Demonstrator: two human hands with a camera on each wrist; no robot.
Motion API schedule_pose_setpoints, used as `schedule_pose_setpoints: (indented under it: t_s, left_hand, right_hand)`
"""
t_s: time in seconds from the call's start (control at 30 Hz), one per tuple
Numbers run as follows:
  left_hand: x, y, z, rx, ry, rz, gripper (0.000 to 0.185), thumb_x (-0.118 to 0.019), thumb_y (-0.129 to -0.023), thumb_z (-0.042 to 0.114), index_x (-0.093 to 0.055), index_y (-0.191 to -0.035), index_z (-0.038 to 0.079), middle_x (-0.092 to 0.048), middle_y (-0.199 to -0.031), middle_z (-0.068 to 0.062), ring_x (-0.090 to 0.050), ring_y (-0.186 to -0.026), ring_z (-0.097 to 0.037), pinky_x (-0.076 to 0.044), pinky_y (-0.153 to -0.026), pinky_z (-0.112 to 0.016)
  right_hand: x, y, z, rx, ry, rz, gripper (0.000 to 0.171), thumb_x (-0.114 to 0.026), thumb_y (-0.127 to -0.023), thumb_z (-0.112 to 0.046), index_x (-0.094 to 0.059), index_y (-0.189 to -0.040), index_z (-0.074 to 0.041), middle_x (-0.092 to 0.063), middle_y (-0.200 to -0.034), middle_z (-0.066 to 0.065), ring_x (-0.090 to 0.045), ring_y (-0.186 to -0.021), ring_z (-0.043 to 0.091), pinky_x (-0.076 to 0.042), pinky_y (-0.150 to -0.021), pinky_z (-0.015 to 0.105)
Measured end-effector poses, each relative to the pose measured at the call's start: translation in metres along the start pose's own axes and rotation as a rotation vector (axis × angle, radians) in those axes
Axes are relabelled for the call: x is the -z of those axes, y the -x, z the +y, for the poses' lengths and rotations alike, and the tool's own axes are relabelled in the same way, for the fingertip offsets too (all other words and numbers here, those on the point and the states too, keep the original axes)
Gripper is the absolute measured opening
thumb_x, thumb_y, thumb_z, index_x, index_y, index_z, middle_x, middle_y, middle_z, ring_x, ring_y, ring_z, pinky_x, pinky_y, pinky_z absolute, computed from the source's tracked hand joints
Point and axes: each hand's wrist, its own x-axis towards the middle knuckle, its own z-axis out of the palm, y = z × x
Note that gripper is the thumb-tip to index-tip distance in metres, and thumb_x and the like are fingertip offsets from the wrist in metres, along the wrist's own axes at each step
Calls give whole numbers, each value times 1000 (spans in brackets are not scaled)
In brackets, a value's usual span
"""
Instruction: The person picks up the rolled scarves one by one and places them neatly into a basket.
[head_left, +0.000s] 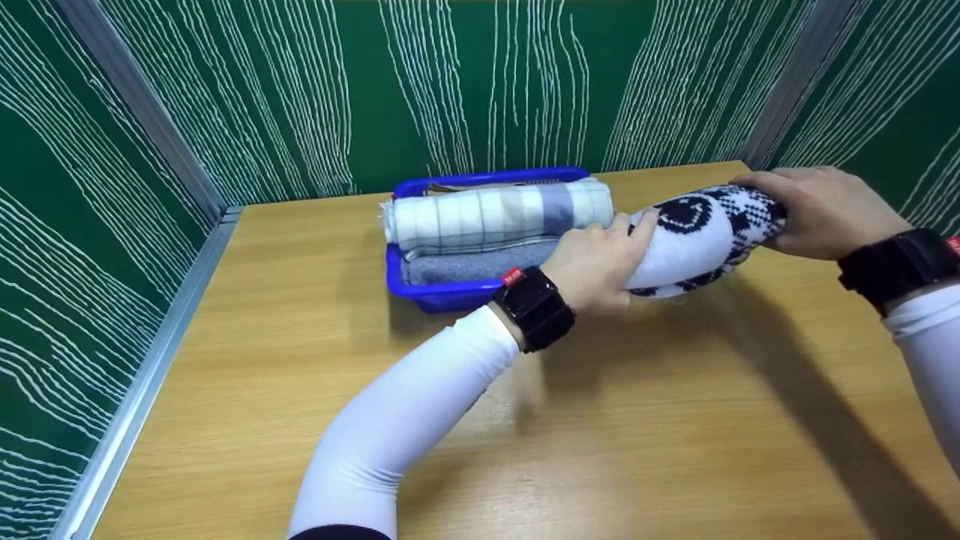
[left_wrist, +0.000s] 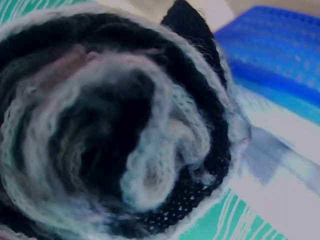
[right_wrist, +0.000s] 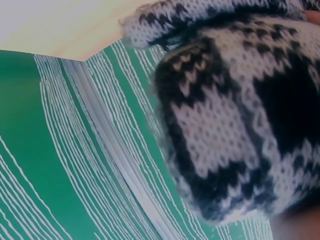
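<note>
From the head view, I hold a rolled black-and-white knitted cloth (head_left: pixel 701 236) up off the table (head_left: pixel 525 420), one end in each of my hands. My left hand (head_left: pixel 596 266) curls round its near-left end, thumb and fingers wrapped over the knit; my right hand (head_left: pixel 814 210) grips the far-right end from above. The roll hangs just right of the blue basket (head_left: pixel 442 296), its left end close beside the basket's right edge. The basket sits at the far middle of the table, near the green back wall (head_left: pixel 480 82), and holds a pale checked rolled towel (head_left: pixel 499 214) at the far side and a grey rolled towel (head_left: pixel 472 264) nearer me. Green walls close the table on the left, far and right sides, with a metal rail (head_left: pixel 142 390) along the left edge. The near and left parts of the table lie bare, and there is open wood under the roll.

In the left wrist view, the spiral end of the knitted roll (left_wrist: pixel 110 130) fills the frame, with the blue basket rim (left_wrist: pixel 272 55) just beyond at right and the checked towel (left_wrist: pixel 295 170) below it.

In the right wrist view, the patterned knit (right_wrist: pixel 235 115) sits close against the lens, with the striped green wall (right_wrist: pixel 60 150) behind it at left.
</note>
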Motion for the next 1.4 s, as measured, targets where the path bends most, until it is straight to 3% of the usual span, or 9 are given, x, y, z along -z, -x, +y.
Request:
schedule_pose_setpoints:
  t_s: [0.17, 0.43, 0.83, 1.13, 1.4]
  left_hand:
    - [2, 3, -12, -3, 21, -19, 100, -79, -92, 34, -23, -172, 11, -57, -155, -12, -69, -120, -27, -63, -93, -40]
    - [4, 10, -31, -13, -6, -15, 103, -80, -93, 37, -21, -173, 11, -56, -156, -12, -68, -122, -30, -63, -93, -41]
    - [4, 19, -53, -50, 4, 22, 100, -79, -93, 42, -24, -172, 11, -59, -149, -11, -68, -120, -31, -64, -90, -46]
    - [4, 25, -63, -54, -4, 56, 101, -79, -93, 44, -26, -171, 8, -57, -157, -12, -68, -127, -35, -63, -93, -48]
    - [8, 30, -73, -32, 22, 39, 95, -79, -91, 26, -30, -170, 11, -57, -152, -12, -68, -123, -34, -63, -92, -49]
  right_hand:
    - [0, -3, -7, -2, 14, 6, 80, -93, -72, -4, -63, -146, -7, -71, -127, 35, -68, -107, 59, -54, -91, 75]
    - [2, -8, -19, 27, 23, 31, 77, -92, -73, -7, -62, -144, -10, -74, -119, 33, -71, -100, 56, -56, -84, 73]
    - [0, -17, -33, 20, 13, 44, 79, -92, -73, -6, -63, -146, -8, -72, -130, 31, -69, -109, 58, -54, -93, 74]
    - [-4, -19, -40, 57, 19, 83, 77, -92, -71, -8, -65, -143, -9, -73, -130, 28, -71, -103, 55, -57, -86, 72]
    - [-6, -21, -47, 85, 35, 118, 78, -93, -69, -10, -65, -142, -8, -74, -126, 30, -71, -101, 53, -57, -83, 71]
